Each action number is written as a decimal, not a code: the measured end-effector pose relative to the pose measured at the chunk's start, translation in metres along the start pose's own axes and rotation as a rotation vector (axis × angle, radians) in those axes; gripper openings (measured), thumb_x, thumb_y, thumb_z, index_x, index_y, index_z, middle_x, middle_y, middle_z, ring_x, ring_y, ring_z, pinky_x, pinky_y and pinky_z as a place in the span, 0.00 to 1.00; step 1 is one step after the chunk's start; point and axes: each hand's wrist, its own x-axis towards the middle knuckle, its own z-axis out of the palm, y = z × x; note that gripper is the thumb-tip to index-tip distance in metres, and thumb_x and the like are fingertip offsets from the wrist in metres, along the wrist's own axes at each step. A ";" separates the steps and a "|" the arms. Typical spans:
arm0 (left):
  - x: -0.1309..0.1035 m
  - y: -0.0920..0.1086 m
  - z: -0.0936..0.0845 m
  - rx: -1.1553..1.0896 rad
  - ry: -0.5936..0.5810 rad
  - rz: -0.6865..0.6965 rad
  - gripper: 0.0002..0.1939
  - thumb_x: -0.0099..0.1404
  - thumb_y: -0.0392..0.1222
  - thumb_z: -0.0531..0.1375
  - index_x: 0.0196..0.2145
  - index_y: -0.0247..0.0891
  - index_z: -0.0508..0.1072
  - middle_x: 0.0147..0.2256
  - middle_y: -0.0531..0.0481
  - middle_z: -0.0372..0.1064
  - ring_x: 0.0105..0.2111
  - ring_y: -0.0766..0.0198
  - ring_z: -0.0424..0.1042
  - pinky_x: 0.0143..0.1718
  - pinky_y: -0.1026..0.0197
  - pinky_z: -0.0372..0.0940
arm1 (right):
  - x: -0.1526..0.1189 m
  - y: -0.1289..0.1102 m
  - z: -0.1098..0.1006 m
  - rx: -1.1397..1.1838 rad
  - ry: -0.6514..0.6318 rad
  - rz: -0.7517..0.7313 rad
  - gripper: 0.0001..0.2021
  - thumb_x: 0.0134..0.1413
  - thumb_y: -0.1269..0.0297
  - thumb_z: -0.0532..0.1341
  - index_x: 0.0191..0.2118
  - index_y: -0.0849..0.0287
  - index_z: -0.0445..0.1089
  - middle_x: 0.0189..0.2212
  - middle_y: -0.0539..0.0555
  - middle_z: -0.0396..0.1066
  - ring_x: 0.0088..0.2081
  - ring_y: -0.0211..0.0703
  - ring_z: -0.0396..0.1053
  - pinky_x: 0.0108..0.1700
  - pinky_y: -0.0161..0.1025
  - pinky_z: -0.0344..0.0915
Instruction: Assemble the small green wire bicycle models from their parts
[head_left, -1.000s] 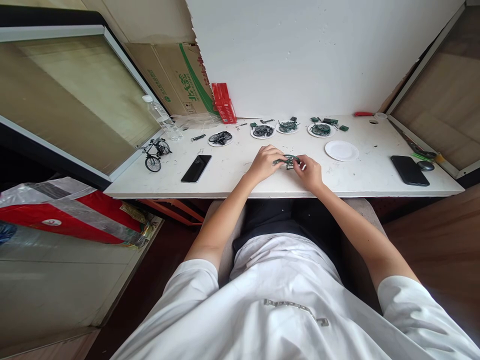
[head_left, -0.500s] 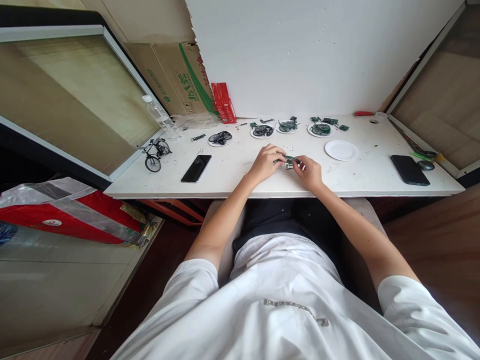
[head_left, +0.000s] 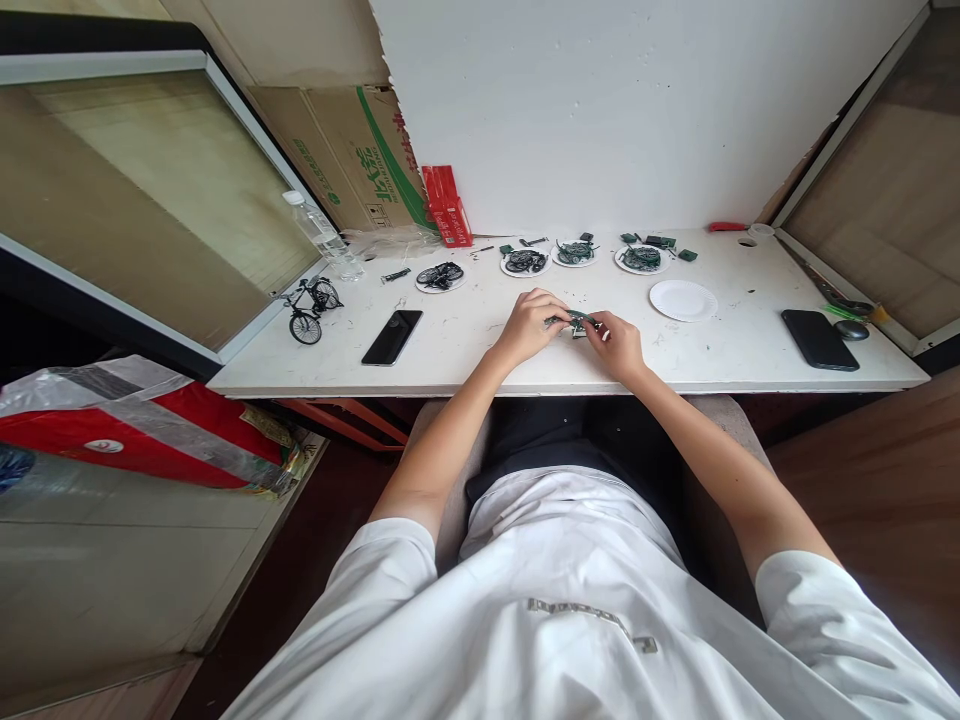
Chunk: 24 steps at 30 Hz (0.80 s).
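Observation:
Between my two hands, just above the front middle of the white table (head_left: 465, 350), is a small dark green model bicycle part (head_left: 580, 322) with thin bars. My left hand (head_left: 536, 325) pinches its left end with thumb and fingertips. On the right end my right hand (head_left: 616, 343) is closed, fingers bent round it. The fingers cover much of the part, so its full shape is hidden. Behind my hands stand paper plates with green bicycle parts (head_left: 575, 252), more green parts (head_left: 642, 258) and black bicycle parts (head_left: 525, 262).
An assembled black model bicycle (head_left: 311, 308) stands at the left, near a plastic bottle (head_left: 322, 235) and a phone (head_left: 392, 337). Another plate (head_left: 442, 277) holds black parts. To the right are a bare paper plate (head_left: 683, 300), a second phone (head_left: 819, 340) and scissors (head_left: 847, 302).
Both hands stay in nearly the same place on the green part. My right fingers have shifted very slightly; nothing else has visibly moved.

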 end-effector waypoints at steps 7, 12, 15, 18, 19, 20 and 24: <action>-0.001 -0.006 0.002 0.008 0.038 0.047 0.05 0.70 0.35 0.70 0.40 0.45 0.84 0.46 0.46 0.84 0.53 0.52 0.78 0.61 0.42 0.66 | 0.000 0.004 0.001 0.009 -0.009 -0.024 0.26 0.78 0.39 0.53 0.48 0.55 0.79 0.36 0.57 0.83 0.31 0.48 0.76 0.36 0.44 0.69; -0.002 -0.005 0.004 0.033 0.044 0.039 0.05 0.68 0.33 0.71 0.38 0.43 0.81 0.45 0.47 0.84 0.50 0.52 0.79 0.60 0.44 0.66 | 0.000 0.007 0.003 0.019 -0.013 -0.014 0.22 0.77 0.43 0.55 0.47 0.54 0.79 0.35 0.57 0.83 0.32 0.48 0.77 0.37 0.43 0.69; -0.003 -0.001 0.004 0.041 0.061 -0.014 0.09 0.66 0.34 0.72 0.41 0.42 0.78 0.45 0.48 0.83 0.49 0.52 0.79 0.60 0.45 0.67 | 0.000 0.009 0.003 0.057 -0.005 -0.013 0.18 0.76 0.48 0.57 0.47 0.54 0.79 0.37 0.57 0.83 0.34 0.49 0.78 0.37 0.43 0.70; -0.004 0.000 0.005 0.062 0.079 0.007 0.14 0.66 0.33 0.72 0.47 0.42 0.78 0.45 0.47 0.82 0.51 0.52 0.78 0.59 0.46 0.68 | 0.000 0.010 0.002 0.096 -0.021 0.002 0.14 0.74 0.53 0.59 0.47 0.54 0.78 0.39 0.57 0.84 0.37 0.51 0.79 0.39 0.44 0.71; -0.004 -0.001 0.006 0.074 0.078 0.030 0.15 0.66 0.33 0.72 0.49 0.42 0.79 0.46 0.46 0.82 0.52 0.51 0.77 0.59 0.46 0.67 | 0.000 0.010 0.002 0.107 -0.026 0.008 0.12 0.74 0.54 0.59 0.47 0.53 0.78 0.40 0.57 0.84 0.37 0.51 0.79 0.39 0.45 0.72; -0.005 -0.002 0.008 0.087 0.074 0.053 0.15 0.67 0.34 0.72 0.50 0.42 0.79 0.46 0.46 0.82 0.53 0.50 0.77 0.59 0.46 0.67 | 0.000 0.009 0.002 0.116 -0.029 0.010 0.11 0.73 0.56 0.59 0.47 0.53 0.78 0.41 0.57 0.85 0.38 0.51 0.80 0.40 0.45 0.73; -0.006 -0.008 0.015 0.140 0.058 0.116 0.10 0.71 0.37 0.69 0.49 0.42 0.82 0.46 0.43 0.82 0.53 0.49 0.75 0.56 0.45 0.68 | -0.001 0.009 0.001 0.144 -0.026 0.011 0.09 0.70 0.60 0.60 0.46 0.52 0.78 0.44 0.56 0.85 0.39 0.51 0.80 0.42 0.46 0.75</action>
